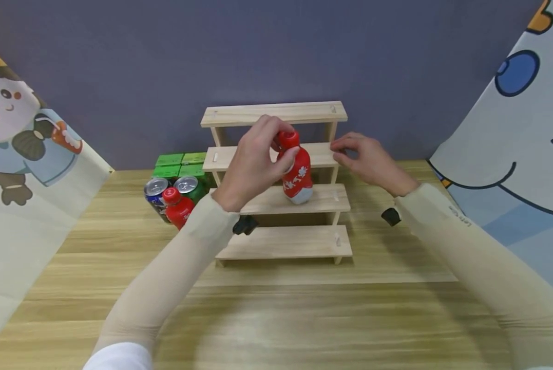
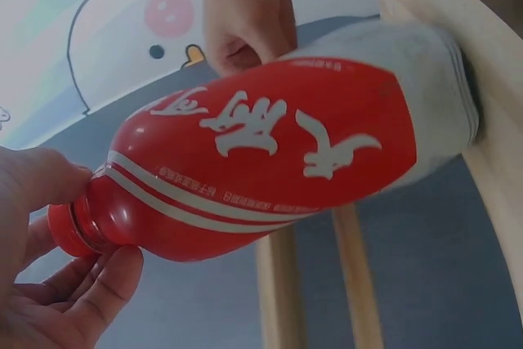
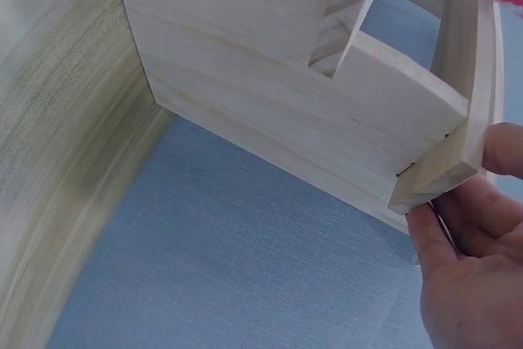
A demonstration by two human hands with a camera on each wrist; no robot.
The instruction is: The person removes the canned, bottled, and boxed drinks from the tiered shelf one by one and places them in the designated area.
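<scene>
My left hand [image 1: 253,162] holds a red plastic bottle [image 1: 299,172] by its neck, just below the red cap. The left wrist view shows white lettering on the bottle [image 2: 270,145] and a pale base close to a board's edge. Seen from the head, the base overlaps the third board [image 1: 318,198] of a four-step wooden display rack. At the rack's right side, my right hand [image 1: 370,162] grips the end of the second board [image 1: 320,154]. In the right wrist view, thumb and fingers [image 3: 429,239] of that hand lie around the board's end [image 3: 445,165].
Left of the rack stand a second red bottle [image 1: 179,208], a blue can [image 1: 156,187], a green can [image 1: 188,186] and several green boxes [image 1: 169,160]. A dark blue-grey wall [image 1: 276,56] rises behind the rack. Cartoon-printed panels [image 1: 22,118] flank the wooden tabletop [image 1: 304,318].
</scene>
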